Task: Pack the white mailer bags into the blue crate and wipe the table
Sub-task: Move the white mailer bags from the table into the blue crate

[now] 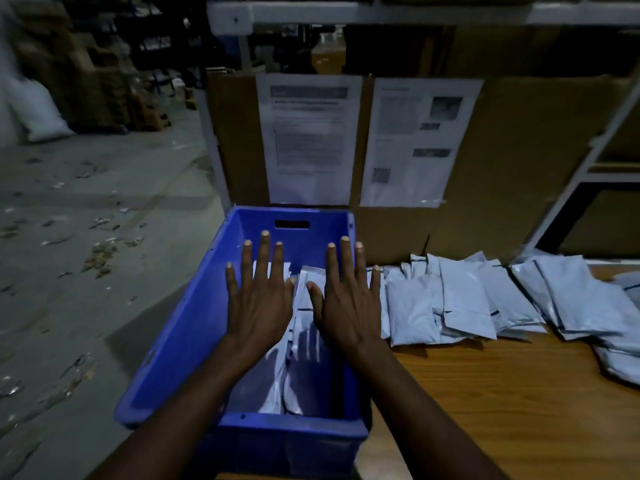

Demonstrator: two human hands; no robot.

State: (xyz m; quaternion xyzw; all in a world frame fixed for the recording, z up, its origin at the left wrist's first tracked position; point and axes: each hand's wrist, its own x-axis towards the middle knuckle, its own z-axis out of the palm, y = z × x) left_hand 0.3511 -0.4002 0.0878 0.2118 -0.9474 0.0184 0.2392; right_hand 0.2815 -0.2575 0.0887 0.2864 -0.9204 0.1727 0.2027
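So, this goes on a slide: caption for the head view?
Left hand and right hand, fingers spread, above a blue crate holding white mailer bags; more bags lie on the wooden table.

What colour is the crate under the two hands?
The crate is blue, with a dark handle slot in its far wall; the head view shows it best.

text on the two printed sheets [308, 140] is too blurred to read, the left hand [259, 306] and right hand [346, 306] hide part of the mailer bags [304, 299] in the blue crate [187, 327], and the bag row [464, 299] on the table [502, 393] runs off the right edge.
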